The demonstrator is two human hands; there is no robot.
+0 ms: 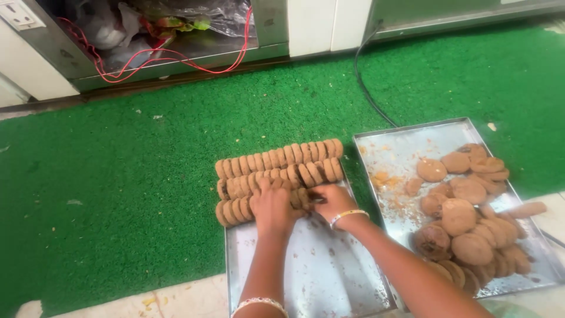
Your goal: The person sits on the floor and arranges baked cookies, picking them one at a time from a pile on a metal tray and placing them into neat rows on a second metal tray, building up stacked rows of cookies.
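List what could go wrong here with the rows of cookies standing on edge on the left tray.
1. Both hands, left hand and right hand, press on the front row; a slip might topple the standing cookies.
2. The back row reaches the left tray edge and could spill onto the green mat.

Both arms outstretched, left hand (272,207) and right hand (333,202) side by side, fingers curled.
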